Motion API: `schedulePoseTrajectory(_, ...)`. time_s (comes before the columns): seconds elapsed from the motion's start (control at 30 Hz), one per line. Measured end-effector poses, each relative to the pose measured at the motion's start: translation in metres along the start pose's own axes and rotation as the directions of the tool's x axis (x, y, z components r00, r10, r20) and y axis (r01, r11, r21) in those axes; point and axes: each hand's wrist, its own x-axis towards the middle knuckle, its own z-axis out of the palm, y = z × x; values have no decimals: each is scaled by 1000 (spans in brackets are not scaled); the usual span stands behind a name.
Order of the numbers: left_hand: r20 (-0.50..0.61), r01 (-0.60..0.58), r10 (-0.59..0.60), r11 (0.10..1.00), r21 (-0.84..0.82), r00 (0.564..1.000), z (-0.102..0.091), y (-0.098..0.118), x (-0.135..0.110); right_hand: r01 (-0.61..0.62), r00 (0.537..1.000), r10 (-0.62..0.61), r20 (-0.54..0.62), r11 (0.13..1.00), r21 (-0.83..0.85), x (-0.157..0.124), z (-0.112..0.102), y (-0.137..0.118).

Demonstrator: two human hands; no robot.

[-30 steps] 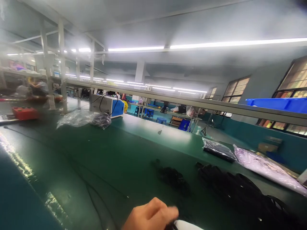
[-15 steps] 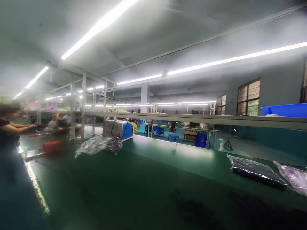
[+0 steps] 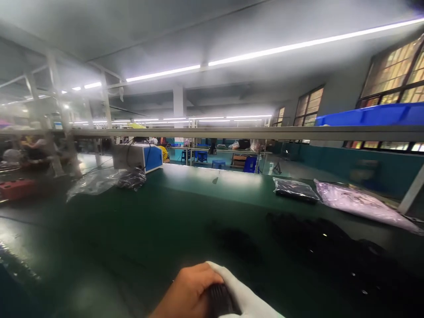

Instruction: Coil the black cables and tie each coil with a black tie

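At the bottom of the view my left hand (image 3: 192, 289), bare, has its fingers curled against my right hand (image 3: 243, 291), which wears a white glove. The two touch at the fingertips. Between them shows a small dark ribbed piece (image 3: 219, 298); its kind cannot be made out, and most of it is hidden by the hands. Both hands are closed around it, low over the green tabletop (image 3: 139, 238). Beyond my right hand lies a dark, blurred bundle (image 3: 240, 243). Farther right is a larger heap of black items (image 3: 331, 247) with small shiny spots.
A black packet in clear plastic (image 3: 295, 190) and a pinkish plastic-wrapped packet (image 3: 361, 203) lie at the back right. Crumpled clear plastic (image 3: 96, 183) sits before a blue-and-grey machine (image 3: 152, 158). A shelf rail (image 3: 212, 132) crosses above, bearing a blue bin (image 3: 374, 115).
My view has turned right and down. Both hands have come into the bottom of the picture, holding the dark ribbed piece. The person at far left has left the view.
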Motion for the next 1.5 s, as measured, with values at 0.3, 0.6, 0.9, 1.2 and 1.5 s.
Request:
schedulePoseTrajectory(0.3, -43, 62, -54, 980, 190, 998, 3, -6, 0, 52, 996, -64, 63, 984, 172, 23, -1, 5)
schedulePoseTrajectory(0.6, -46, 243, -238, 952, 186, 970, 6, -11, 2, -120, 985, 62, 162, 921, 372, 13, -1, -5)
schedulePoseTrajectory(0.9, -42, 486, -511, 837, -252, 859, 7, -23, 8, -143, 988, 97, 117, 850, 508, 16, 1, 8)
schedulePoseTrajectory(1.2, 0, 533, -537, 838, 119, 843, 5, -24, 16, -266, 964, 237, 123, 892, 367, 20, 5, 22)
schedulePoseTrajectory(1.5, -5, 338, -350, 901, 272, 937, 21, -25, -14, 1, 999, 24, -29, 747, 665, 26, 3, 35)
